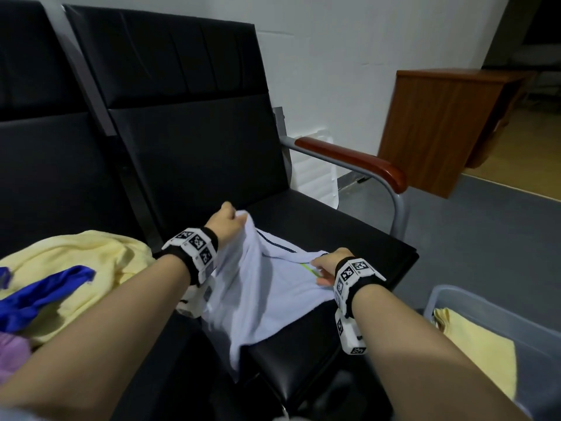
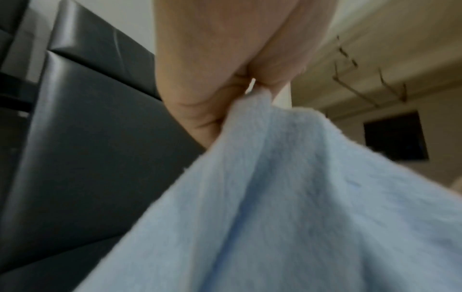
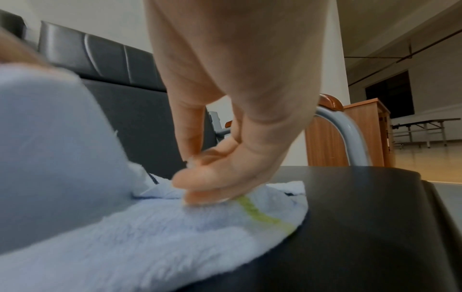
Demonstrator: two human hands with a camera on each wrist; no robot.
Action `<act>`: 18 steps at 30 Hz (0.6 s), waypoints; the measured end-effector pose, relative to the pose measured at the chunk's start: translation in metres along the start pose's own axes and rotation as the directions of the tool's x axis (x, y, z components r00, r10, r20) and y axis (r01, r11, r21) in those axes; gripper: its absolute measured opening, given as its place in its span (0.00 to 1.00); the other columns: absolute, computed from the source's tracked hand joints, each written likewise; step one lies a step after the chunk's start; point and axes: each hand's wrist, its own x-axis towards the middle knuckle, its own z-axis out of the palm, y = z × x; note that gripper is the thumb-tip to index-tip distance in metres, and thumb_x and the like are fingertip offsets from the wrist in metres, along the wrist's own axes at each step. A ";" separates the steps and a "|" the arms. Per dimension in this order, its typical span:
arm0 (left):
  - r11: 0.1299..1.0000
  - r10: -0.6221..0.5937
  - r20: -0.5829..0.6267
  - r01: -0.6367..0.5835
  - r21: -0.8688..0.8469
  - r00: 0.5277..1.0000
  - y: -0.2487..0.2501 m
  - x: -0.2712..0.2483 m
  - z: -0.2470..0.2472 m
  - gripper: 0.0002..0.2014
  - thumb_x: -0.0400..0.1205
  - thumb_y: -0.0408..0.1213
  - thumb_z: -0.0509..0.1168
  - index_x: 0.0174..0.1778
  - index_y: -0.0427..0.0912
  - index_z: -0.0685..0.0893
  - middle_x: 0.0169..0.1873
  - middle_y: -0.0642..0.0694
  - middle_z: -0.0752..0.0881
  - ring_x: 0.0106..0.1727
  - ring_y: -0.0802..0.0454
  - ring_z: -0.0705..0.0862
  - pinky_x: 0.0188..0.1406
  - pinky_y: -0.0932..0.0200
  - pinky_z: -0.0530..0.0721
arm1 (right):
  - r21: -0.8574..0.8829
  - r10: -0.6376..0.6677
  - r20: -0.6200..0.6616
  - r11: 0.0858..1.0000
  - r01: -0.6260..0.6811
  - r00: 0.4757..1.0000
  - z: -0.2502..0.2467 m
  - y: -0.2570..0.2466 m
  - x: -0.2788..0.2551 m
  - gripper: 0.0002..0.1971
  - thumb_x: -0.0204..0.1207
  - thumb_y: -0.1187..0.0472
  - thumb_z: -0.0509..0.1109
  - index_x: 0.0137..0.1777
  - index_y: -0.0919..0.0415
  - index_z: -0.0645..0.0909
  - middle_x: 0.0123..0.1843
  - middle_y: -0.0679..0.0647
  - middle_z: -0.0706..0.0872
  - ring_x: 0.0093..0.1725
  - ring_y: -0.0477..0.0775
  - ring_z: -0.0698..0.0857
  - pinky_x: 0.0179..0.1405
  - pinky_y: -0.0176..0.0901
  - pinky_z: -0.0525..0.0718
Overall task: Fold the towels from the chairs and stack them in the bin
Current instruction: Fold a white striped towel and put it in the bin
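Observation:
A light blue towel (image 1: 273, 293) with a green stripe lies on the black seat (image 1: 318, 220) of the right chair, and one part hangs over the front edge. My left hand (image 1: 235, 215) pinches an edge of it and holds that edge lifted above the seat; the left wrist view shows the towel (image 2: 287, 197) hanging from the left hand (image 2: 252, 89). My right hand (image 1: 318, 270) is low on the seat and pinches the towel beside the green stripe. In the right wrist view, the right hand (image 3: 197, 177) has its fingers bunched on the towel (image 3: 150, 227).
A grey bin (image 1: 455, 294) stands on the floor at lower right with a folded yellow towel (image 1: 479, 347) inside. On the left chair lie a pale yellow towel (image 1: 91, 262), a dark blue cloth (image 1: 51, 290) and a purple one (image 1: 12, 350). A wooden armrest (image 1: 349, 159) and a wooden cabinet (image 1: 449, 123) are to the right.

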 end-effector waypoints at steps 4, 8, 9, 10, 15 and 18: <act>0.954 0.022 -0.133 -0.060 -0.294 0.991 0.044 -0.004 -0.010 0.09 0.86 0.46 0.57 0.45 0.44 0.70 0.37 0.49 0.74 0.39 0.54 0.73 0.36 0.58 0.74 | 0.079 -0.007 0.091 0.997 0.000 0.996 0.007 0.001 -0.011 0.16 0.81 0.58 0.67 0.37 0.71 0.79 0.31 0.62 0.82 0.27 0.59 0.82 0.35 0.49 0.89; 0.908 0.083 -0.187 -0.151 -0.391 0.979 0.080 -0.014 -0.019 0.09 0.86 0.45 0.58 0.49 0.43 0.72 0.42 0.49 0.76 0.43 0.56 0.75 0.44 0.59 0.78 | -0.019 0.076 0.239 0.997 -0.074 0.968 0.007 0.003 -0.028 0.35 0.85 0.39 0.52 0.38 0.71 0.82 0.32 0.64 0.85 0.30 0.59 0.85 0.22 0.39 0.85; 0.897 0.093 -0.195 -0.167 -0.410 0.976 0.087 -0.016 -0.021 0.09 0.86 0.45 0.58 0.50 0.43 0.72 0.45 0.48 0.76 0.45 0.55 0.76 0.49 0.56 0.79 | -0.036 0.091 0.297 0.996 -0.084 0.950 0.006 0.004 -0.030 0.39 0.84 0.35 0.48 0.41 0.72 0.84 0.34 0.65 0.87 0.32 0.59 0.87 0.24 0.40 0.86; 0.885 0.099 -0.203 -0.179 -0.430 0.974 0.093 -0.019 -0.023 0.09 0.86 0.45 0.58 0.50 0.42 0.72 0.46 0.46 0.76 0.47 0.53 0.77 0.53 0.54 0.81 | -0.054 0.101 0.351 0.995 -0.087 0.931 0.005 0.005 -0.031 0.44 0.82 0.32 0.44 0.43 0.74 0.85 0.36 0.66 0.88 0.35 0.60 0.88 0.28 0.41 0.88; 0.832 0.076 -0.277 -0.214 -0.512 0.958 0.114 -0.027 -0.031 0.08 0.87 0.45 0.57 0.44 0.46 0.70 0.43 0.49 0.74 0.44 0.55 0.75 0.45 0.61 0.78 | -0.091 0.082 0.427 0.995 -0.047 0.901 0.001 0.004 -0.037 0.54 0.75 0.25 0.35 0.43 0.73 0.88 0.44 0.67 0.91 0.44 0.63 0.91 0.40 0.45 0.89; 0.797 0.080 -0.320 -0.253 -0.549 0.944 0.123 -0.032 -0.037 0.08 0.87 0.44 0.57 0.43 0.47 0.69 0.42 0.50 0.73 0.42 0.56 0.74 0.45 0.62 0.78 | -0.107 0.042 0.463 0.994 0.008 0.885 0.001 0.000 -0.040 0.55 0.73 0.24 0.30 0.46 0.69 0.89 0.54 0.65 0.90 0.56 0.62 0.89 0.55 0.48 0.86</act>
